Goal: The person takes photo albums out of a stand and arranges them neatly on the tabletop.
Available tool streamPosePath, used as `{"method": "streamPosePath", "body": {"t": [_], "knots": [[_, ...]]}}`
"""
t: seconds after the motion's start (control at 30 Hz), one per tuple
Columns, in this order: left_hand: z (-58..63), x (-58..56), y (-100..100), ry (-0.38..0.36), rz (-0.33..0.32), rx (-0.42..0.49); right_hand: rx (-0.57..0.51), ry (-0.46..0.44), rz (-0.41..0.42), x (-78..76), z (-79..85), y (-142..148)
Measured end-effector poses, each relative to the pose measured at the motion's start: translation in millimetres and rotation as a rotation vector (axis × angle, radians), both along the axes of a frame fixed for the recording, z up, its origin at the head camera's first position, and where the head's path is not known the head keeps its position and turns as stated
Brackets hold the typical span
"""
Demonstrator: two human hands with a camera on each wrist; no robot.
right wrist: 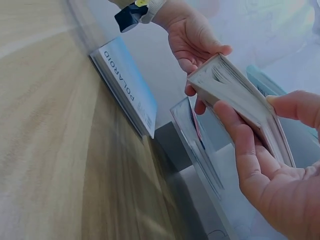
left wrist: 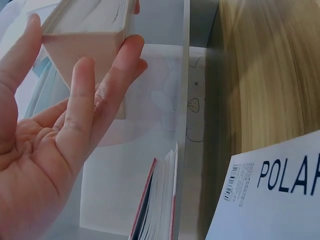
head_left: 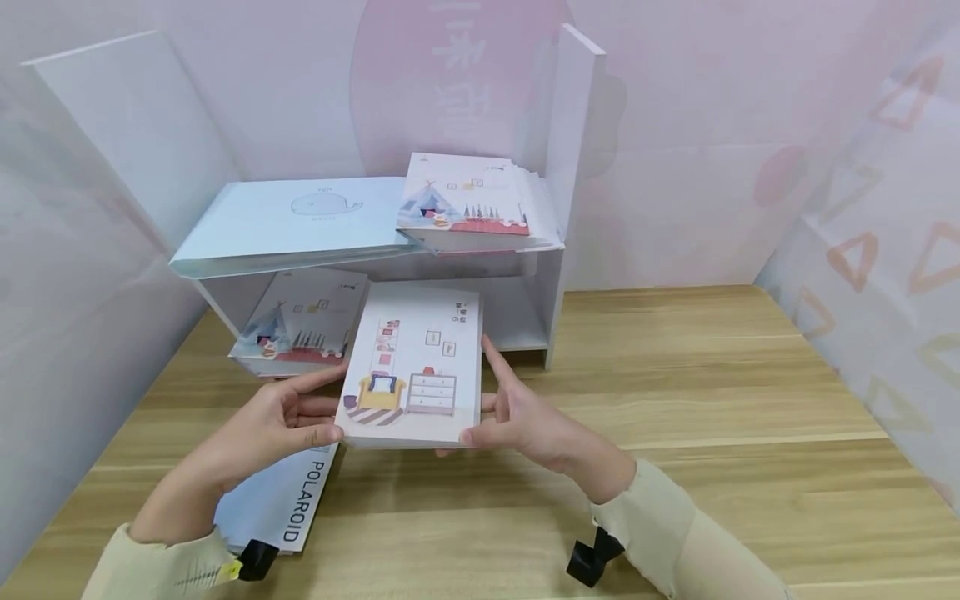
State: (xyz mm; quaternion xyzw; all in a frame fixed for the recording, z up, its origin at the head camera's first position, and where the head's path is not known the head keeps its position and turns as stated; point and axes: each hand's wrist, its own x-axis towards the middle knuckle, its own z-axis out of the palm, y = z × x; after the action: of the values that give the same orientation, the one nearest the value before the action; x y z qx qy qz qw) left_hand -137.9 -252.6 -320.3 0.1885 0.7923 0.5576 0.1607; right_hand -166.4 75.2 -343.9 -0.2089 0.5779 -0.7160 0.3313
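A thick white photo album [head_left: 408,358], its cover showing a yellow armchair and a chest of drawers, is held in front of the shelf's lower level. My left hand [head_left: 255,433] pinches its near left corner, thumb at the edge and fingers below. At the right side my right hand [head_left: 536,425] grips it, thumb near the front corner and fingers along the side and underneath. In the right wrist view the page edges [right wrist: 245,105] show between both hands. Just behind my left hand, another album [head_left: 303,321] with a tent on its cover lies on the lower level.
A white two-level shelf [head_left: 573,133] stands at the back of the wooden table [head_left: 712,433]. On top lie a pale blue whale album [head_left: 300,217] and several stacked albums [head_left: 465,200]. A POLAROID album [head_left: 273,492] lies under my left forearm.
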Motion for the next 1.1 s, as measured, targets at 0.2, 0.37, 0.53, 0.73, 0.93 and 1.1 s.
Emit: {"method": "streamPosePath", "body": {"t": [0.2, 0.37, 0.53, 0.73, 0.93, 1.1], "knots": [[-1.7, 3.8, -0.9, -0.038, -0.029, -0.018, -0.003, -0.006, 0.003, 7.0, -4.0, 0.3], [-2.7, 7.1, -1.2, -0.028, -0.050, -0.023, -0.008, -0.015, 0.002, 12.6, -6.8, 0.0], [-4.4, 9.7, -3.3, -0.022, -0.083, -0.006, -0.028, -0.023, 0.011, 18.5, -8.8, -2.3], [-7.2, 12.0, -8.0, -0.050, -0.139, 0.018, -0.026, -0.059, 0.010, 26.0, -11.3, -5.4], [-11.5, 13.9, -12.5, -0.073, -0.190, 0.061, -0.026, -0.121, -0.007, 32.3, -14.0, -10.0], [-14.1, 16.5, -13.8, -0.075, -0.199, 0.061, -0.033, -0.136, -0.001, 37.0, -17.3, -12.5]]}}
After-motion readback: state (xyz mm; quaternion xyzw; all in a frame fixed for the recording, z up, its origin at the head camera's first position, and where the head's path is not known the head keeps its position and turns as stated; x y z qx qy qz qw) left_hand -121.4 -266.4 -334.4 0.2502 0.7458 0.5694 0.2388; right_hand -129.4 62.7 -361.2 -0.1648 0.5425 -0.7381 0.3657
